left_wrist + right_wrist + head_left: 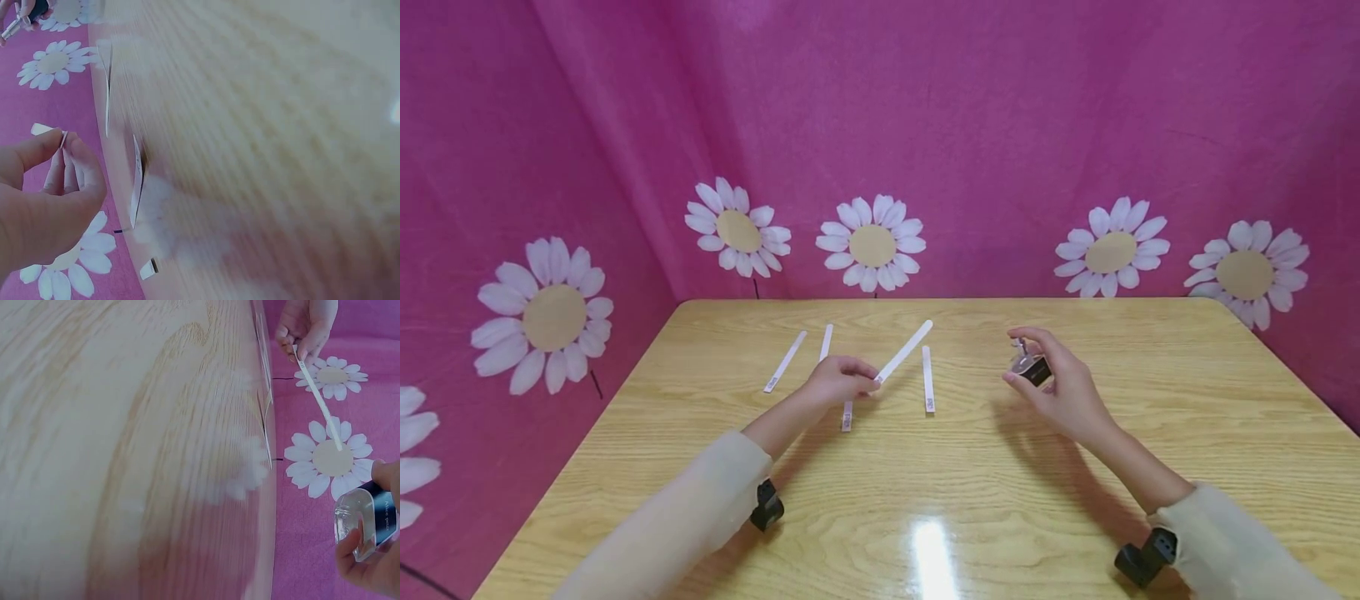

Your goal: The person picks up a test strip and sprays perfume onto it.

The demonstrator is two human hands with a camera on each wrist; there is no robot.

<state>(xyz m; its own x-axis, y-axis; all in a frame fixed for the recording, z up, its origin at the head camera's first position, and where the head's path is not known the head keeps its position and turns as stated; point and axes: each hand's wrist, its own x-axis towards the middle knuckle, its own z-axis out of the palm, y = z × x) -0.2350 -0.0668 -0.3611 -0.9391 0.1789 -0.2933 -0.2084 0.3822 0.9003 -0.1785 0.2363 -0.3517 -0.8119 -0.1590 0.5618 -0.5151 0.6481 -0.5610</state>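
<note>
Around your hands, several paper strips lie on the wooden table point(985, 492): one to the left point(785, 362), one between your two hands point(928, 379), and two more, a far one point(826, 340) and a near one point(847, 417), partly covered by your left hand point(837, 383). That hand pinches the held strip point(906, 351) by its marked end between thumb and fingers, raised off the table, its free end slanting up and away toward the right. Your right hand point(1070, 398) grips a small bottle point(1037, 370) above the table's right half, thumb at the base and a finger on the sprayer point(1018, 342), with a clear gap between it and the strip. You have a black device point(767, 506) at your left wrist and a similar one point(1146, 558) at your right, each beside a pale sleeve. Behind the table hangs a magenta cloth point(985, 125), printed with white daisies point(872, 245) with tan centres. As for materials, the bottle is clear, thick-walled and boxy with softened corners, carrying a dark label point(385, 515) with pale lettering; the strips are flat, narrow and white; and the tabletop shows streaky yellow grain under a glossy finish, with a bright reflection point(933, 558) near you.
</note>
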